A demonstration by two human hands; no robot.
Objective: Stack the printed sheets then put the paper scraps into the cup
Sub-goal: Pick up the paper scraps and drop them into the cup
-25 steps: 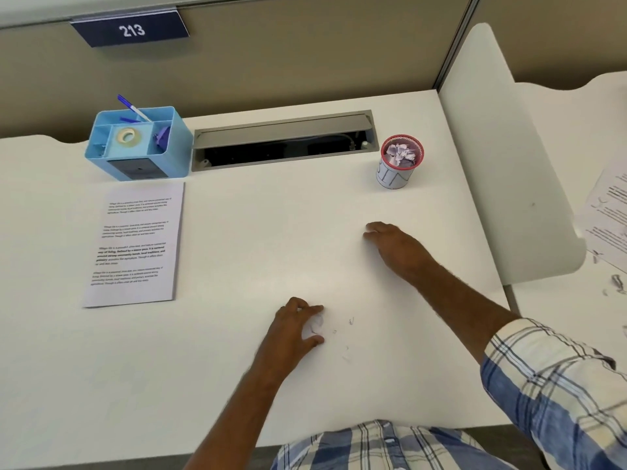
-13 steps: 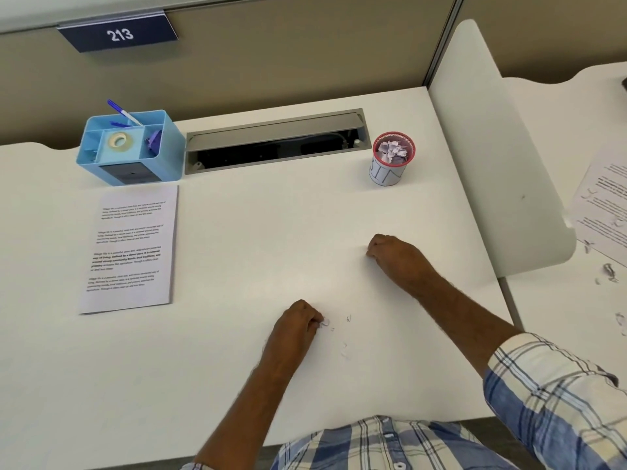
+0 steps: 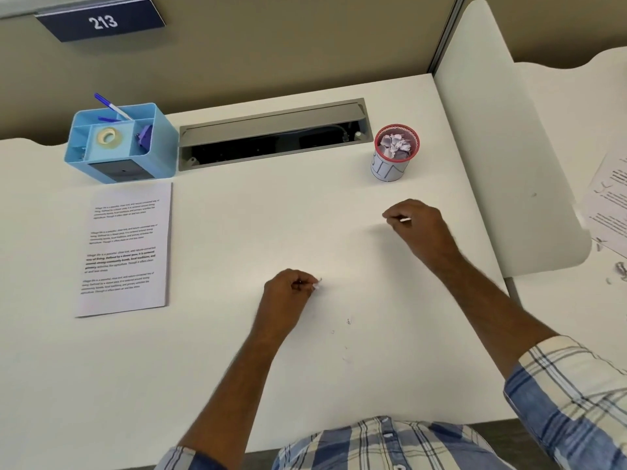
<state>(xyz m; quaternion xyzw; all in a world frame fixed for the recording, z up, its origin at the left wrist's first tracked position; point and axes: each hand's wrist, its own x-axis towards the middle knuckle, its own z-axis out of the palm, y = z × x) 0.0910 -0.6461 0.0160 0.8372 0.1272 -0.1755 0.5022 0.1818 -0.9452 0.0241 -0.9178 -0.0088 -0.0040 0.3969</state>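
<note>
At a white desk (image 3: 237,368) marked 213, we see a person in a plaid shirt gathering torn paper. The left hand (image 3: 288,293), near the middle of the desk, has its fingers curled in, and a small white paper scrap (image 3: 317,283) shows at its fingertips, pinched there. The right hand (image 3: 417,225), farther off and to the right, is likewise curled, with a sliver of white paper (image 3: 404,219) caught between thumb and fingers; we cannot tell how much more either fist holds. Both hands sit just above or on the surface; we cannot tell which.

The cup (image 3: 393,157), red-rimmed with a pale lettered side, stands upright at the far right of the desk, beyond the right hand and apart from it, already filled with crumpled scraps (image 3: 395,145). A few tiny flecks (image 3: 348,322) lie on the desk near the left hand, on its near right side.

The printed sheets (image 3: 125,249) lie in one squared pile at the left, just on the near side of a blue desk organizer (image 3: 118,144) holding a tape roll (image 3: 108,135) and a blue pen (image 3: 112,105). A grey cable tray (image 3: 271,137) sits open along the far edge between organizer and cup. More printed paper (image 3: 610,205) lies on the neighbouring desk, beyond a white divider (image 3: 502,147).
</note>
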